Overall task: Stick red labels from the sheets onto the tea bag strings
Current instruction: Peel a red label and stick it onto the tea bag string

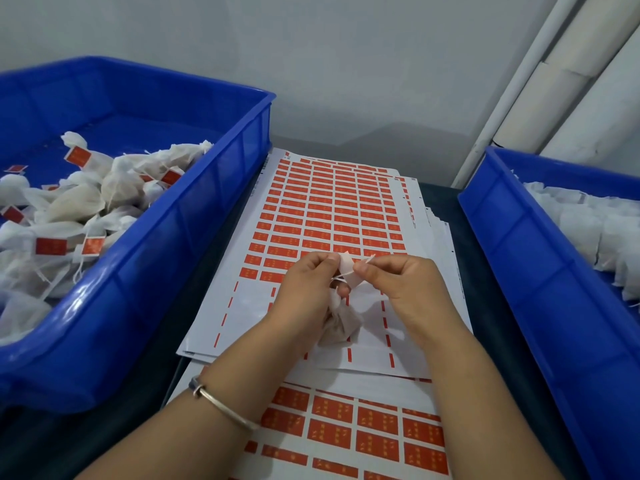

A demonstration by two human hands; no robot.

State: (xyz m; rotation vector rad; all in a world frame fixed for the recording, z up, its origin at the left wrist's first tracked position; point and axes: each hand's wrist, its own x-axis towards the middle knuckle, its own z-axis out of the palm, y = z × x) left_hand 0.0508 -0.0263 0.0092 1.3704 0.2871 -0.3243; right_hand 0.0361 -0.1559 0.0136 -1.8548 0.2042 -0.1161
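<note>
While the tea bag (337, 322) hangs in the left hand (308, 289) above the label sheet (325, 216), both thumbs and forefingers pinch its string (341, 271); the right hand (398, 289) likely folds a label on. Left bin (194, 216) holds labelled bags, right bin (512, 237) plain ones, so work passes across.

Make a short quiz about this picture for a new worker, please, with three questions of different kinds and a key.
1. True or false: the tea bags in the left bin already carry red labels.
2. Which hand holds the body of the tea bag? A) left hand B) right hand C) neither
3. Fill in: the label sheet under the hands has its near rows already ____.

Key: 1 true. 2 A; the right hand pinches the string. 3 peeled off; only white backing with red dashes is left there.
</note>
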